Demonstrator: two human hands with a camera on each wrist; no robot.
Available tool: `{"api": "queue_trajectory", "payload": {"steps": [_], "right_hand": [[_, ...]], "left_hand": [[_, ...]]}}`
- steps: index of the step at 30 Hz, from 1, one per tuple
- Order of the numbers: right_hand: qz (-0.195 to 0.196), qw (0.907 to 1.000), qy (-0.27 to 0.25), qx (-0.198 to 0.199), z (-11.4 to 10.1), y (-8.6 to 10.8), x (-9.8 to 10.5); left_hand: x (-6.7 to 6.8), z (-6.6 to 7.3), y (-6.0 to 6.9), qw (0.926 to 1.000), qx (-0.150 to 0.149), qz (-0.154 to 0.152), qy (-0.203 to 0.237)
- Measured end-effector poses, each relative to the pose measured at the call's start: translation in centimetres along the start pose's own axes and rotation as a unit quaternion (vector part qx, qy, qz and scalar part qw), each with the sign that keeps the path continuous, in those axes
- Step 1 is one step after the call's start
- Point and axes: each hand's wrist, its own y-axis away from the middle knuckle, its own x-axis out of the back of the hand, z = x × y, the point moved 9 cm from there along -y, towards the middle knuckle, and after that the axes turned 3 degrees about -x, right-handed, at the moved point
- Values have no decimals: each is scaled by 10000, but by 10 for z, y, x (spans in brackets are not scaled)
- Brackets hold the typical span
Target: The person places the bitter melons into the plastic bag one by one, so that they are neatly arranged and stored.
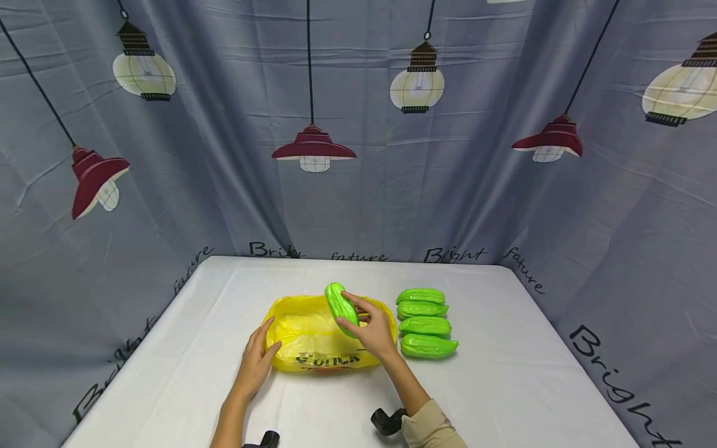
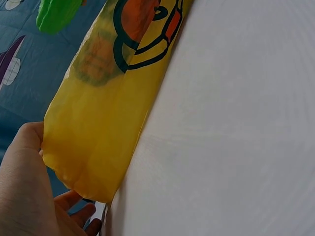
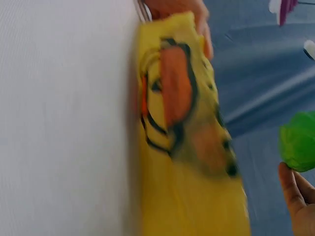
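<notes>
A yellow plastic bag point(image 1: 313, 354) with dark lettering and an orange print lies spread on the white table, its mouth facing up. At its left end is my left hand point(image 1: 257, 358), with the thumb over the rim and the fingers around the outside of that end. Above the bag's mouth, my right hand point(image 1: 371, 325) holds a green bitter melon point(image 1: 339, 305), tilted, between thumb and fingers. In the right wrist view, only part of this bitter melon point(image 3: 298, 142) shows, at the right edge.
To the right of the bag, several more green bitter melons point(image 1: 428, 346) lie in a column, side by side. The white tabletop point(image 1: 515, 373) reaches back to a grey-blue curtain point(image 1: 358, 205) printed with lamps. Black wrist mounts point(image 1: 388, 422) sit near the front edge.
</notes>
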Motion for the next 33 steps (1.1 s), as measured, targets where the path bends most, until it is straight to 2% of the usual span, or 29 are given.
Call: {"api": "queue_trajectory", "payload": {"steps": [5,11,19,27,33], "right_hand": [[106,9997,-55,-204,4,-3,-23],[104,9991,27,-420,9,-6,-50],[-234,9962,235,-801,26,-8,-85],[-598,9924,282,-1038,32,-10,-105],[-790,9910,235,-1059,32,-12,-114]], "left_hand": [[2,-1,-1,9999,-96,45,53],[3,-1,-2,10000,82,13,38],[2,-3,-2,9999,80,24,125],[1,-4,-3,9998,121,25,163],[0,-4,-3,9998,112,9,133]]}}
